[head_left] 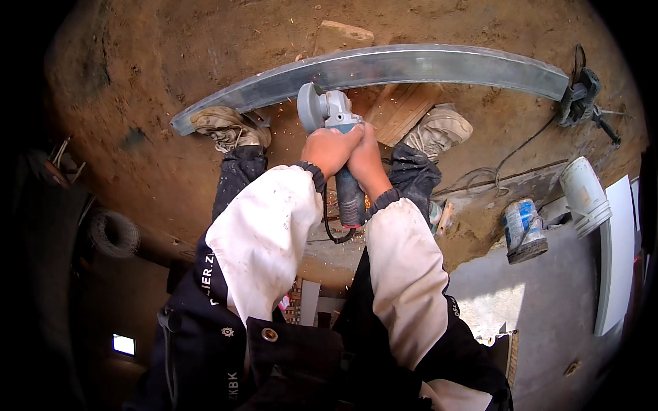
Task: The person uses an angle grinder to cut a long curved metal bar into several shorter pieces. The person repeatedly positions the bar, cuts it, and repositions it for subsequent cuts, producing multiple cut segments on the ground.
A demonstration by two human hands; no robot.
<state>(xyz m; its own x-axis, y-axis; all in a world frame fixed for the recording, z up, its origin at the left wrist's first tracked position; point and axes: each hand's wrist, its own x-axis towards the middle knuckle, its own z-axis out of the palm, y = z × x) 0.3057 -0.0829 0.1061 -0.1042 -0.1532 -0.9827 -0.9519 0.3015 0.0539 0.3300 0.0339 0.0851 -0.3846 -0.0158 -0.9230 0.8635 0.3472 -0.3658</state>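
Both of my hands are closed around an angle grinder (339, 106) with a grey head, a guarded disc and a dark body. My left hand (329, 149) wraps over it just behind the head, and my right hand (367, 164) grips alongside, overlapping it. Orange sparks fly around the tool. Just beyond the disc lies a long galvanised steel profile (445, 64); I cannot tell whether the disc touches it. My left shoe (226, 127) rests at the profile's left end, while my right shoe (442, 130) is beside a wooden board (397, 106) under the metal.
A dark tool (579, 96) with a cord (493, 177) sits at the profile's right end. On the right are a white bucket (584, 192), a blue-and-white can (524, 226) and white panels (610, 274). A coil of wire (113, 233) lies at left on the dirt ground (151, 68).
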